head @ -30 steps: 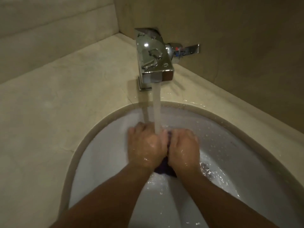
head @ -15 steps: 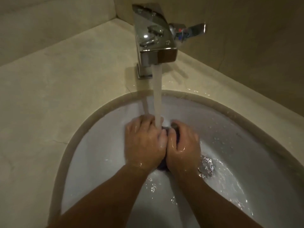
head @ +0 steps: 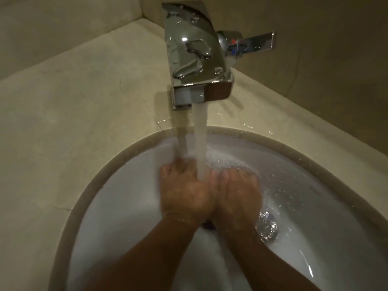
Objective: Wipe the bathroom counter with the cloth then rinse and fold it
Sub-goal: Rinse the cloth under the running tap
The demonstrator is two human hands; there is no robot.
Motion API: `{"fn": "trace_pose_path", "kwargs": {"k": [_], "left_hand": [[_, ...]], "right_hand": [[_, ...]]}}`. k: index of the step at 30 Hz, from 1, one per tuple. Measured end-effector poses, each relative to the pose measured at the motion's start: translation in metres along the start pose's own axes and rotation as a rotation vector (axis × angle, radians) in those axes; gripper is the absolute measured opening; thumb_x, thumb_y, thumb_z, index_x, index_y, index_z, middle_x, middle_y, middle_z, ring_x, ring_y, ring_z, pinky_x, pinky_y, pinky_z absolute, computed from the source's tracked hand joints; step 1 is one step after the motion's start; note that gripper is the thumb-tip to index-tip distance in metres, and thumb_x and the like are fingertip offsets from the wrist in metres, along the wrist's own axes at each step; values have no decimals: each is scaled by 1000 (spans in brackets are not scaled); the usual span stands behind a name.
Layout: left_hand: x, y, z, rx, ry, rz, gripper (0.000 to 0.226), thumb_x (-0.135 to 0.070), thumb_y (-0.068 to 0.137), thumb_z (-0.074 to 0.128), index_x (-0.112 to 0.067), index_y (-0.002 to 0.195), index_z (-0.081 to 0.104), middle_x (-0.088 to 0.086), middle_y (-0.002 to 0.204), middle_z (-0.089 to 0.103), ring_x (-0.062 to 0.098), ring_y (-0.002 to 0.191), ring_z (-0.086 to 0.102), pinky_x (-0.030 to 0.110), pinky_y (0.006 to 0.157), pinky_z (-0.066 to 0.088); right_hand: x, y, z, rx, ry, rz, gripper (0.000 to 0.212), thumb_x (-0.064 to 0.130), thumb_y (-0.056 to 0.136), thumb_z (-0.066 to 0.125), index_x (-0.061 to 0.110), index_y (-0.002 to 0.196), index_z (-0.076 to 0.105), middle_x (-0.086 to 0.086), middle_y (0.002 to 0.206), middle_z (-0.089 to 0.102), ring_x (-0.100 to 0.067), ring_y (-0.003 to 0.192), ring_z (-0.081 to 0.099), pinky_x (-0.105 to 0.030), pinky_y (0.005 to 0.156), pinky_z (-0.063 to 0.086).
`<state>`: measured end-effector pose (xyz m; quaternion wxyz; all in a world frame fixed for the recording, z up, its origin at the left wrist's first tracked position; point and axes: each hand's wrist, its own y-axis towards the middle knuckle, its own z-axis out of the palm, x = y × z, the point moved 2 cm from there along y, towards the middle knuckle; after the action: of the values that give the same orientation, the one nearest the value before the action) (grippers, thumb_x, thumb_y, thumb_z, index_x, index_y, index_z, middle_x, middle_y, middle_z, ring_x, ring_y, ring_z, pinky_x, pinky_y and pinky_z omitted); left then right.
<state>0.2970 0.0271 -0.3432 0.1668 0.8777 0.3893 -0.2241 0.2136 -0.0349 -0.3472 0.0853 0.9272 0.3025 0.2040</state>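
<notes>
Rinsing stage, fold still left.
Your left hand (head: 184, 194) and right hand (head: 237, 198) squeeze the dark cloth (head: 208, 224) together under the tap stream (head: 200, 143) over the sink (head: 126, 185); fingers clamped round it.

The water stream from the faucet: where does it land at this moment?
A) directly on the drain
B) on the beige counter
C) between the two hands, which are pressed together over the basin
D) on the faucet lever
C: the water stream falls from the faucet and meets the gap between the left hand and the right hand; the drain lies to the right of it.
</notes>
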Motion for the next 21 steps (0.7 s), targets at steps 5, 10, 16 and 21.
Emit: {"fn": "trace_pose_path", "kwargs": {"k": [5,10,16,21], "left_hand": [[6,5,14,133,277,36,44,-68,95,12,-38,89,44,-16,95,47,14,109,48,23,87,15],[-7,4,-2,150,391,118,47,-52,100,24,-27,96,63,-3,93,61,20,93,52,36,85,31],[-19,1,-51,-206,80,211,45,-43,95,38,-14,86,71,7,97,63,27,96,53,44,88,38],[-4,-10,-37,-164,112,255,35,-36,93,48,-13,92,75,5,110,66,25,110,55,43,98,40]], "right_hand": [[-4,-5,4,294,7,163,42,18,84,70,28,54,43,7,52,50,-21,53,57,-44,76,57],[-4,1,-6,399,117,113,29,21,100,54,26,71,55,8,65,55,-12,63,57,-32,71,58],[9,2,-47,-113,656,6,22,38,100,39,26,90,54,15,99,42,-20,97,50,-27,87,36],[1,-11,-31,39,599,20,26,42,98,46,22,91,60,11,108,52,-14,100,55,-50,90,50]]}}
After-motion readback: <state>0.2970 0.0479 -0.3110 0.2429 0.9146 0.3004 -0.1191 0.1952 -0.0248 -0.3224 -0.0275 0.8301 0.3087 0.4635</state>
